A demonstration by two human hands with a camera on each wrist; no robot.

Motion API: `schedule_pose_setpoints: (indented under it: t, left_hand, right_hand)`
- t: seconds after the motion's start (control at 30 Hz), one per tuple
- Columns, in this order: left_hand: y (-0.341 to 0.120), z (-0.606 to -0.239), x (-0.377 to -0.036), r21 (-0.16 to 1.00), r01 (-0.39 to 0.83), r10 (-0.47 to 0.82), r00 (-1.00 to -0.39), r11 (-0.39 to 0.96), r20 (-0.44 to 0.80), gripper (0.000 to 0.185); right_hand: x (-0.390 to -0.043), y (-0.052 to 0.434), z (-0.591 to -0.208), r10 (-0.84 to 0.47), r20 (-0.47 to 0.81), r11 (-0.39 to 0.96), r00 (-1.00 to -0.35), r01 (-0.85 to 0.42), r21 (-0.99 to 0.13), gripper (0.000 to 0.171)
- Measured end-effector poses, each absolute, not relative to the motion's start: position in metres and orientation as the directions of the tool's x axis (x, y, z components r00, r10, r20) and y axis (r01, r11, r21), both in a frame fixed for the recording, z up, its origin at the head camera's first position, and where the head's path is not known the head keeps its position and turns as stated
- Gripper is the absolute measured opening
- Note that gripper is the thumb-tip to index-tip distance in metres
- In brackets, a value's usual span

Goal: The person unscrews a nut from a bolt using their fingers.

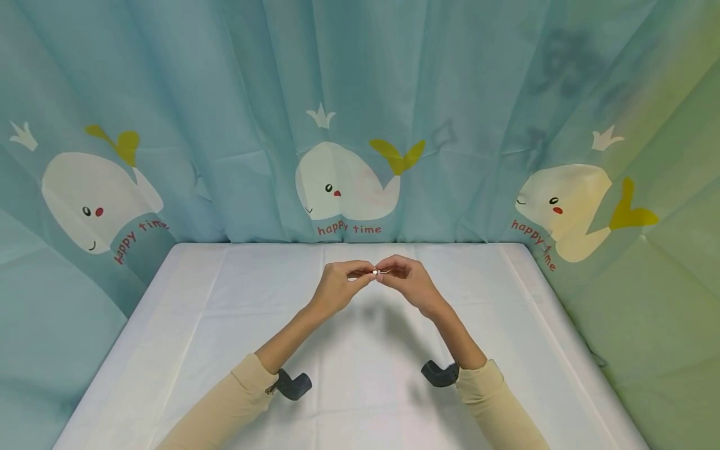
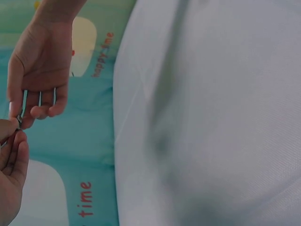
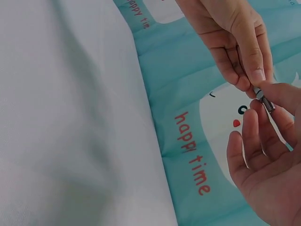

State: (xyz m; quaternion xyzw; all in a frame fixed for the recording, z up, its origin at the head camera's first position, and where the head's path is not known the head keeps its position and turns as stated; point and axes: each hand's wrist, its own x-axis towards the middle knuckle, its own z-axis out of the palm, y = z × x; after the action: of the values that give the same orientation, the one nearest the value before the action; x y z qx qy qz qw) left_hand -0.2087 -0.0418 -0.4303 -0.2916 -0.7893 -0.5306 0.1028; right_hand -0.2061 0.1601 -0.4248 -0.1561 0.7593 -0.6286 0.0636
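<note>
Both hands pinch a small bolt (image 3: 264, 100), its threads plain only in the right-wrist view

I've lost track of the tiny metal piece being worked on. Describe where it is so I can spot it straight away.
Start at the white table in front of the whale-print curtain. Above its far middle the left hand and right hand meet fingertip to fingertip. The small threaded metal piece is pinched between them, the only shiny thing there, and far smaller than the two dark wrist mounts near the sleeves.
</note>
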Motion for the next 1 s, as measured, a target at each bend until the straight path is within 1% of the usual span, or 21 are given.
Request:
schedule_pose_setpoints:
  t: [0.3, 0.4, 0.47, 0.53, 0.67, 1.0]
  left_hand:
    - [-0.0424, -0.4305, -0.2089, 0.792, 0.551, 0.343, -0.821, 0.264, 0.456, 0.011]
    - [-0.0426, -0.4306, -0.2090, 0.791, 0.554, 0.341, -0.818, 0.258, 0.462, 0.011]
    - [-0.0430, -0.4309, -0.2091, 0.792, 0.554, 0.338, -0.819, 0.256, 0.463, 0.011]
    - [-0.0435, -0.4309, -0.2088, 0.794, 0.549, 0.333, -0.823, 0.260, 0.460, 0.010]
    - [-0.0442, -0.4299, -0.2075, 0.798, 0.542, 0.328, -0.828, 0.264, 0.454, 0.010]
    - [-0.0440, -0.4275, -0.2074, 0.810, 0.520, 0.343, -0.838, 0.271, 0.424, 0.011]
  right_hand:
    - [-0.2060, 0.1588, -0.4259, -0.328, 0.146, 0.154, -0.933, -0.205, -0.967, 0.022]
    - [-0.2058, 0.1584, -0.4260, -0.328, 0.148, 0.140, -0.933, -0.203, -0.969, 0.027]
    - [-0.2061, 0.1581, -0.4265, -0.322, 0.137, 0.141, -0.937, -0.191, -0.972, 0.031]
    - [-0.2067, 0.1583, -0.4275, -0.311, 0.116, 0.147, -0.943, -0.168, -0.975, 0.033]
    - [-0.2083, 0.1583, -0.4290, -0.293, 0.076, 0.179, -0.953, -0.133, -0.975, 0.029]
    - [-0.2089, 0.1591, -0.4264, -0.301, 0.042, 0.167, -0.953, -0.096, -0.981, 0.021]
